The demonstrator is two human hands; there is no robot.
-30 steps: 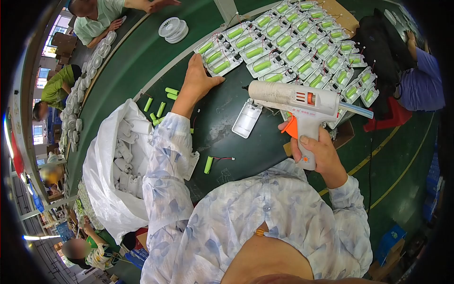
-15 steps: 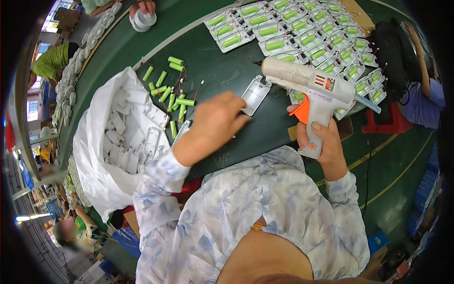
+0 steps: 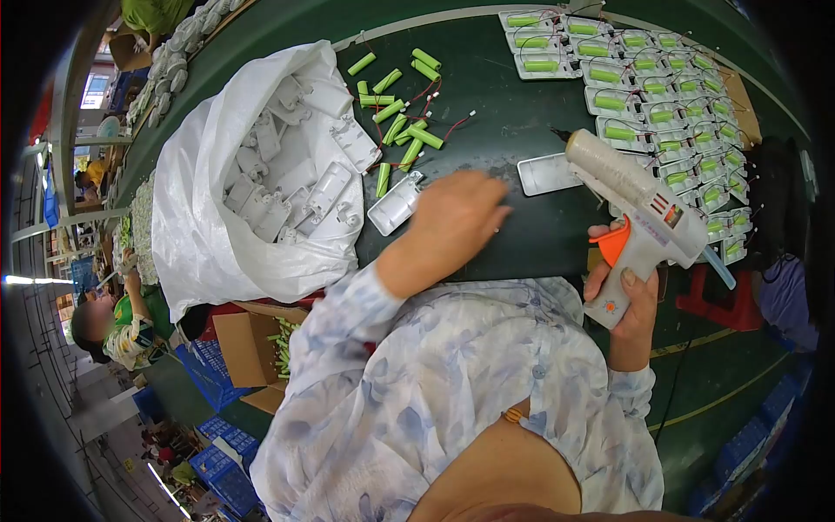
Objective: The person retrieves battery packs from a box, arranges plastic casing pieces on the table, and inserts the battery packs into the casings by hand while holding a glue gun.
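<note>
My right hand (image 3: 633,291) grips a white glue gun (image 3: 644,196) with an orange trigger, and a clear bluish glue stick pokes out of its back. The gun's dark nozzle is just above a white plastic casing (image 3: 546,175) lying on the dark green table. My left hand (image 3: 457,217) hovers over the table left of that casing, thumb apart from loosely bent, slightly blurred fingers; I see nothing held. Beside its wrist lies another white casing (image 3: 396,205). Beyond it are several loose green battery cells (image 3: 398,129) with red and black wires and white plugs.
A white sack (image 3: 187,200) full of white casings stands at the left. Rows of casings with green cells (image 3: 609,103) cover the table's far right. Below the sack is a cardboard box (image 3: 243,348) with green cells. A red stool (image 3: 718,300) stands at the right; other people are farther off.
The view has turned, so the table things appear shifted right. My left hand is now farther from the casing under the nozzle, and the casing beside its wrist shows more fully.
</note>
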